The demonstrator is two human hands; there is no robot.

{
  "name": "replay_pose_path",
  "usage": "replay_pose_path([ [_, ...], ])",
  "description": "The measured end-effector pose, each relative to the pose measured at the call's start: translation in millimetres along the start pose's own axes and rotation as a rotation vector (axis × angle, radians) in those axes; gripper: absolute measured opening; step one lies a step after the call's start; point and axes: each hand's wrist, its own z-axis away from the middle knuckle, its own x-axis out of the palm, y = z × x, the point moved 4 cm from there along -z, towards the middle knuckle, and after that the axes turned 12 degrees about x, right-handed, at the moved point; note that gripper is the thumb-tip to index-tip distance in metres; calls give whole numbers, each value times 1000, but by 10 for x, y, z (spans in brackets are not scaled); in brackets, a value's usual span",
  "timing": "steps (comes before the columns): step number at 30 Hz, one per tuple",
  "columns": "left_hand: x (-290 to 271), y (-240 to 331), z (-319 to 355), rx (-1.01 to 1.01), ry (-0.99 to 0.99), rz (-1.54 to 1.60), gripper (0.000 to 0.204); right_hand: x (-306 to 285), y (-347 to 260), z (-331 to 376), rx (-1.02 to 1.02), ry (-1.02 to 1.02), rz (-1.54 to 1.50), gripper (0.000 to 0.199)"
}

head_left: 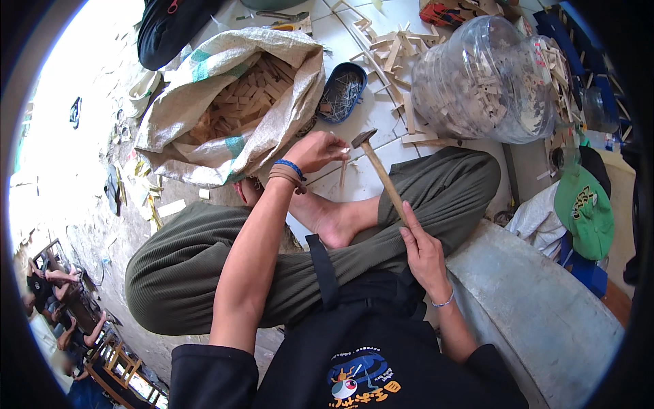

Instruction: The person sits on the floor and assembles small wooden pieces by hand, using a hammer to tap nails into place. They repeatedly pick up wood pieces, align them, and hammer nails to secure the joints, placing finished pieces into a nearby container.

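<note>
I sit cross-legged in olive trousers. My right hand grips the wooden handle of a hammer, its metal head raised above a thin wooden stick on the white floor. My left hand, with blue and brown bands at the wrist, pinches something small, likely a nail, upright at the stick just beside the hammer head. My bare foot rests just below the stick.
A woven sack full of small wood blocks lies open to the left. A dark blue tray of nails sits behind my left hand. A big clear plastic jug of sticks, loose sticks, a green cap and a grey concrete ledge lie to the right.
</note>
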Motion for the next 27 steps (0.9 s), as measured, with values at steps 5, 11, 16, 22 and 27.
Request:
replay_pose_path([
  [5,-6,140,-73,-10,123,-39,34,7,45,-19,-71,47,-5,58],
  [11,-93,218,-134,25,165,-159,29,11,134,-14,74,-20,-30,55],
  [16,-55,179,-66,-12,202,-145,29,12,106,-27,50,-13,-19,55],
  [22,-26,179,81,-42,289,-72,29,20,47,-3,-72,31,45,58],
  [27,-20,193,177,-107,335,-40,32,118,34,-61,-135,95,237,63],
])
